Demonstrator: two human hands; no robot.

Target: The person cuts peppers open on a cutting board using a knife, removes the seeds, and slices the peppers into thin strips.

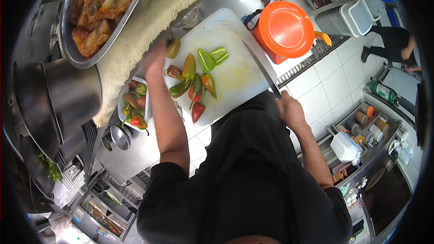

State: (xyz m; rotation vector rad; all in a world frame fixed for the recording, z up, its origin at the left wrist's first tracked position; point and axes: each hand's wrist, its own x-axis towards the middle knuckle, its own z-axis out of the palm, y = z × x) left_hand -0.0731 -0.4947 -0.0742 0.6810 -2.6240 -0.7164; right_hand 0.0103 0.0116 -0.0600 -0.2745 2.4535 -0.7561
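Note:
My right hand (291, 112) is closed around the handle of a long kitchen knife (261, 66), whose blade lies over the right side of a white cutting board (239, 95). At the board's left edge, my left hand (155, 61) is smeared by motion, close beside a greenish-brown pepper (172, 48). I cannot make out whether its fingers touch that pepper. Several whole red, green and orange peppers, among them a red pepper (198, 111), lie on the board's left half. Above them are a cut green pepper half (206, 60) and another green piece (220, 55) showing its inside.
A white basket (121, 108) of peppers stands left of my left forearm. Overhead at upper left is a metal pan (131, 31) of cooked meat. An orange lidded bucket (286, 29) stands right of the board. At far right, another person (398, 43) is partly visible.

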